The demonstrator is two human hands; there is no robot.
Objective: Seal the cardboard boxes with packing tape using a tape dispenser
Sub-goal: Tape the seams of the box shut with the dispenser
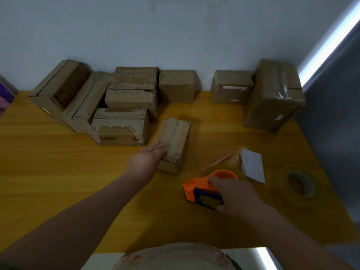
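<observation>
Cardboard box (pixel 174 141) in the middle of the desk (pixel 58 162), lying lengthwise away from the person with its top seam running down the centre, looks small, light and worn, with crushed corners. It will probably slide on the smooth wood under the pull of tape, so it wants bracing with a flat palm on its side or top, clear of the seam. The left hand (pixel 150 156) does just that, its fingers nearly straight and laid against the box's near left side, gripping nothing. The right hand (pixel 235 193) is wrapped round the orange tape dispenser (pixel 196 187), thumb over its top, near the box but apart from it. More boxes (pixel 120 123) line the wall behind, and a spare tape roll (pixel 300 183) lies well to the right.
</observation>
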